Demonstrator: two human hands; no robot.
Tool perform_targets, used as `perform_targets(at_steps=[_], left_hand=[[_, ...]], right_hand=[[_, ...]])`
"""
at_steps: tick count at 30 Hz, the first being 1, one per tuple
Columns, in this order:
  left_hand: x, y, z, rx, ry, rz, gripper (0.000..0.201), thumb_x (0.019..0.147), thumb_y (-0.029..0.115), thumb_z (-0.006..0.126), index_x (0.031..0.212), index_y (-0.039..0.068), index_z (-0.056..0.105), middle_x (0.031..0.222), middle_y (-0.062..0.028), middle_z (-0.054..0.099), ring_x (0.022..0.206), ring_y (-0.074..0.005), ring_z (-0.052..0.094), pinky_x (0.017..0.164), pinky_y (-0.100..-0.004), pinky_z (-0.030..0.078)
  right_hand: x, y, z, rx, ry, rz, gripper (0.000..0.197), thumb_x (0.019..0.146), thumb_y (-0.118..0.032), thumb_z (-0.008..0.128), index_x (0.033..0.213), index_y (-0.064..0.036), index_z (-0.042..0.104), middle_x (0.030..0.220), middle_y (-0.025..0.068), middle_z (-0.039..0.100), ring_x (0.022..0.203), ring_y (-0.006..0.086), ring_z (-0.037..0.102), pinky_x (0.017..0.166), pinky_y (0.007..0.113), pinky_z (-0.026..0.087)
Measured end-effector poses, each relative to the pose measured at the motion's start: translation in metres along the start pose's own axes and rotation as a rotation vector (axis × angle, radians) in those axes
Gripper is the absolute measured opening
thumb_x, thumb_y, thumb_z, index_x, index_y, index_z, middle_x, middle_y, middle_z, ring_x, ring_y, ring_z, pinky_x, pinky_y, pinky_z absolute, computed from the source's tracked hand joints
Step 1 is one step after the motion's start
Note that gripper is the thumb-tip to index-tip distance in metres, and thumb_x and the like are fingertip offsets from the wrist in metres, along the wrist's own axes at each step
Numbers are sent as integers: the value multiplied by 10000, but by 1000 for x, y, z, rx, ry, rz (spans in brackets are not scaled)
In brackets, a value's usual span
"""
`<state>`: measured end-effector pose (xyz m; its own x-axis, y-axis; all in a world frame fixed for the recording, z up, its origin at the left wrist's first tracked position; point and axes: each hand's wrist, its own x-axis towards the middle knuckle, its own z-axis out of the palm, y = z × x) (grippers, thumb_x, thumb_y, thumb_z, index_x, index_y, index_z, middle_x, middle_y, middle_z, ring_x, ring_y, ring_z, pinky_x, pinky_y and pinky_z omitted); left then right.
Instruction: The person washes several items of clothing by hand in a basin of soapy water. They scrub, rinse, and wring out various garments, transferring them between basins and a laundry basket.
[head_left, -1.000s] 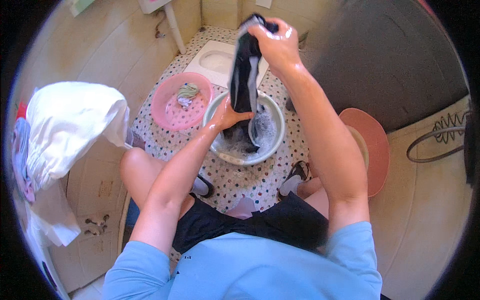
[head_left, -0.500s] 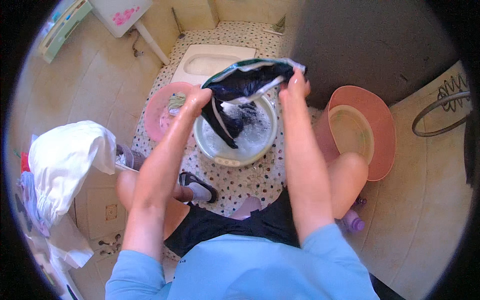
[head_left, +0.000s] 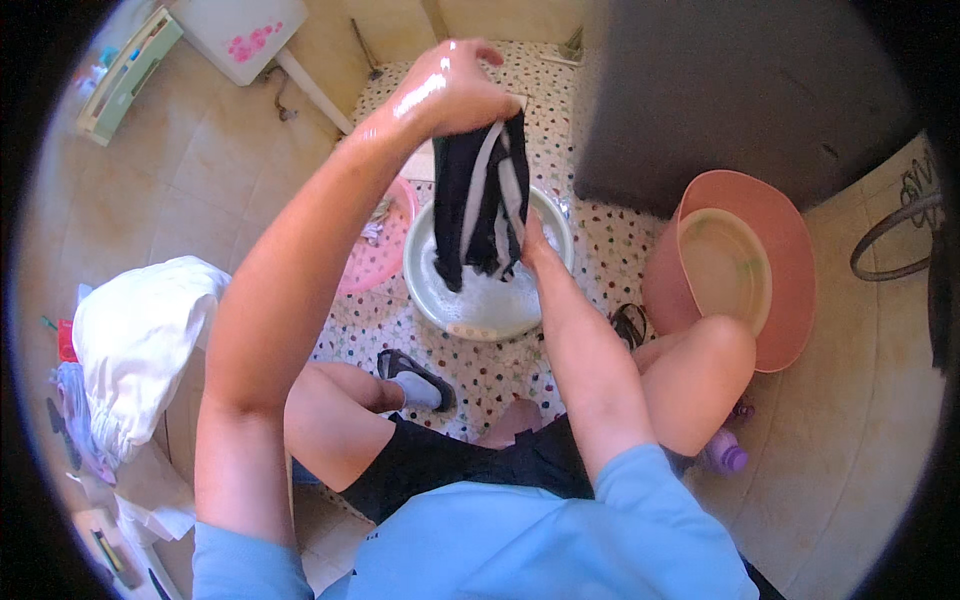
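I see the left hand (head_left: 462, 92) clamping the striped black garment (head_left: 465, 195), hanging lengthwise below; right hand (head_left: 535, 241), nearer its hem, unclear.

I take the basin (head_left: 488, 331) on the floor (head_left: 500, 385) as my dial's centre, the garment (head_left: 481, 195) hanging over it. From there, I have a second basin (head_left: 372, 268) at nine o'clock with cloths (head_left: 376, 226) inside, a tub (head_left: 792, 285) at three with a bowl (head_left: 725, 270) nested in it, a hose (head_left: 868, 262) beyond, and a bottle (head_left: 724, 455) at four.
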<state>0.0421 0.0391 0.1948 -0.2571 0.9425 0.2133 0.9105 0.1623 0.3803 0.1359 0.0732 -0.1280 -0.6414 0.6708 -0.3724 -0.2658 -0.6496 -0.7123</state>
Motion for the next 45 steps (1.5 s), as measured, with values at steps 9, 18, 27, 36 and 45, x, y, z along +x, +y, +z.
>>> perform_targets(at_steps=[9, 18, 27, 36, 45], left_hand=[[118, -57, 43, -156, 229, -259, 412, 647, 279, 746, 1022, 110, 736, 1006, -96, 716, 896, -201, 678, 852, -298, 514], [101, -170, 146, -321, -12, -228, 277, 690, 291, 658, 896, 138, 765, 918, -136, 718, 896, -255, 691, 834, -339, 524], [23, -257, 193, -979, -120, -753, 544, 820, 373, 716, 1230, 40, 588, 1029, -82, 645, 727, -178, 640, 588, -278, 541], [-148, -173, 304, -2239, 354, -1207, 443, 883, 420, 619, 1131, 55, 583, 887, -66, 628, 716, -193, 639, 599, -296, 518], [-136, -114, 247, -2493, 93, -882, 378, 872, 410, 617, 1023, 66, 653, 773, -48, 652, 653, -161, 617, 614, -298, 518]], right_hand=[[-23, -29, 9, 509, -361, 208, 911, 833, -734, 463, 1401, -23, 430, 1360, 152, 509, 1204, 298, 514, 1039, 416, 390], [-75, 35, 30, 629, -583, 139, 1021, 731, -708, 622, 1464, -69, 312, 1381, 206, 472, 1241, 441, 468, 996, 558, 434], [-68, 15, 75, 775, -321, 342, 482, 920, -278, 437, 1286, 29, 491, 1191, 183, 618, 1115, 328, 599, 999, 510, 449], [-62, -1, 141, 1215, -474, 73, 585, 497, -253, 787, 963, -62, 490, 858, 34, 516, 827, 174, 521, 823, 345, 429], [-145, -6, 100, 1075, -466, 350, 907, 729, -654, 672, 1314, 1, 443, 879, 60, 540, 784, 155, 515, 724, 307, 415]])
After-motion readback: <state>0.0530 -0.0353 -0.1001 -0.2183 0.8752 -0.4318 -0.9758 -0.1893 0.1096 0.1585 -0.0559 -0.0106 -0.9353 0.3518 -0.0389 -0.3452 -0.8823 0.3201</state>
